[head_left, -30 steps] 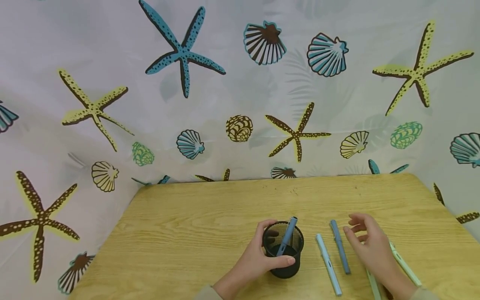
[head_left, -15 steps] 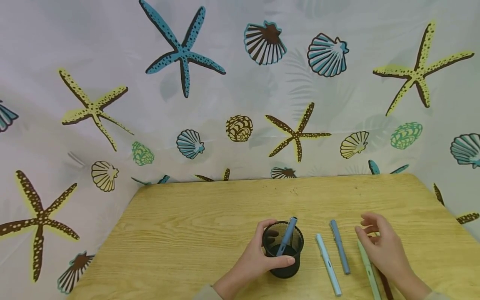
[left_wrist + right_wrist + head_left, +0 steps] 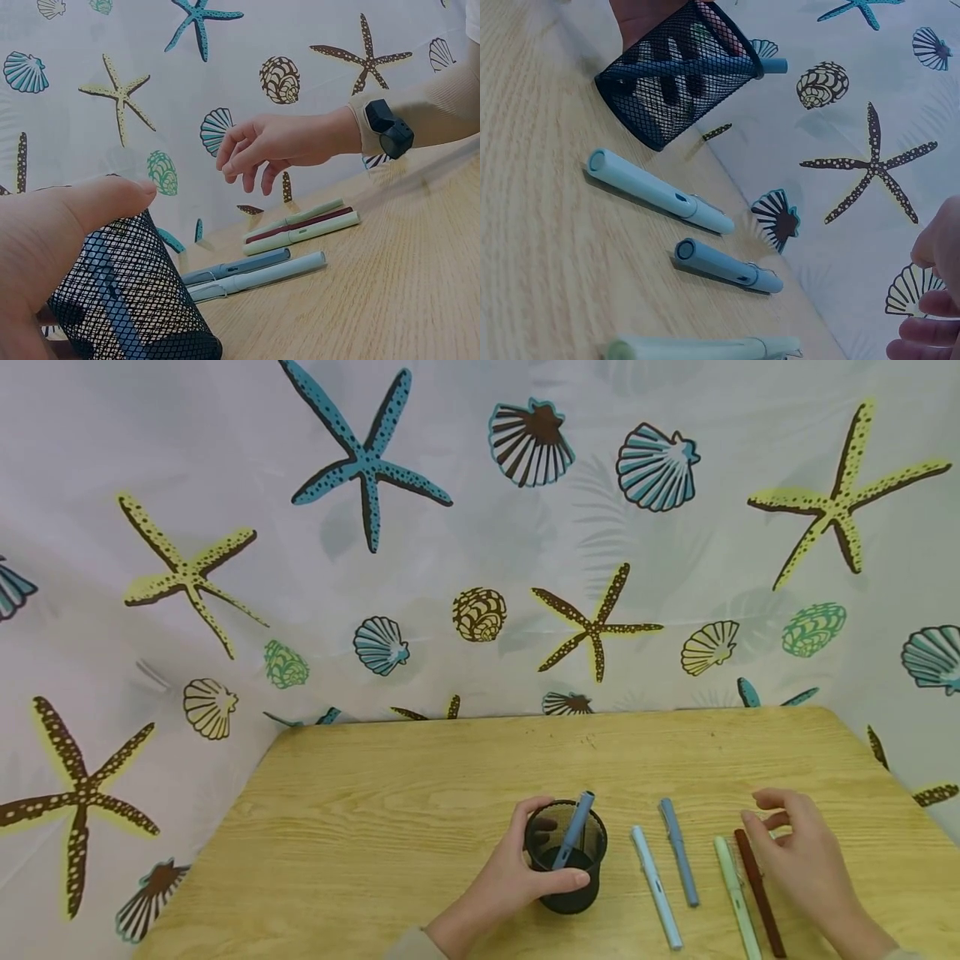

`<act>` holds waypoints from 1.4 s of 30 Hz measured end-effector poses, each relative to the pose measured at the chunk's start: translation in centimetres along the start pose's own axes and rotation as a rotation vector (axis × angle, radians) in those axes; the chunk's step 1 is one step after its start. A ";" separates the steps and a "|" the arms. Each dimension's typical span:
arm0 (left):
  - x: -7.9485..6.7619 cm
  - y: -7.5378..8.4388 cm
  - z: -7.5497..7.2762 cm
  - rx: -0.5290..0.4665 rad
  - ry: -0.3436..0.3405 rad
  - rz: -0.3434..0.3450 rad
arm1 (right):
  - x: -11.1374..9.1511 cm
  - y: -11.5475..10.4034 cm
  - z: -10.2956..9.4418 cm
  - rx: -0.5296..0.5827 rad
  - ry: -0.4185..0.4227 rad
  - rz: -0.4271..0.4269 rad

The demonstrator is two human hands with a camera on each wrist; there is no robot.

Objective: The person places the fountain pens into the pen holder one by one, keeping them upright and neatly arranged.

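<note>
A black mesh pen cup point(image 3: 573, 903), gripped by the left hand point(image 3: 516, 870), holds one tilted blue pen point(image 3: 574, 829); right of the cup hovers the right hand point(image 3: 804, 860), fingers loosely curved.

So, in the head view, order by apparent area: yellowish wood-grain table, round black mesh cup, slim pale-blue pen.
1. Yellowish wood-grain table
2. Round black mesh cup
3. Slim pale-blue pen
</note>
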State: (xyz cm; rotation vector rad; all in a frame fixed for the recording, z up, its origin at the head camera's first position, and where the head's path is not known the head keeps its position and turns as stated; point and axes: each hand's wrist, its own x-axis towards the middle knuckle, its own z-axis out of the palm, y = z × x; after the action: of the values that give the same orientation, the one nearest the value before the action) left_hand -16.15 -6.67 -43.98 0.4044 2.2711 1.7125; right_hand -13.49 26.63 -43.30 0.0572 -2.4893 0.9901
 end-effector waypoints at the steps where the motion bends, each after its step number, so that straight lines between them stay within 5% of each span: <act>1: 0.0 0.1 0.0 -0.003 -0.002 0.004 | 0.1 0.2 -0.2 -0.006 0.003 0.002; 8: -0.2 0.2 0.0 -0.011 -0.005 0.009 | 0.6 1.2 -1.6 -0.052 -0.008 0.007; 24: -0.1 0.2 -0.1 0.011 0.007 0.014 | 1.3 3.6 -2.6 -0.149 -0.377 0.261; 42: -0.2 0.4 -0.1 -0.011 -0.003 0.012 | 1.3 5.7 -1.6 -0.269 -0.435 0.224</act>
State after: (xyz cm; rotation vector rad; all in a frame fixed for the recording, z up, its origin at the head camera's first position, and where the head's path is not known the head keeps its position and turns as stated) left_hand -15.97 -6.75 -43.58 0.4190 2.2608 1.7287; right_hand -15.19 32.05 -45.37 -0.1048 -3.0639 0.7794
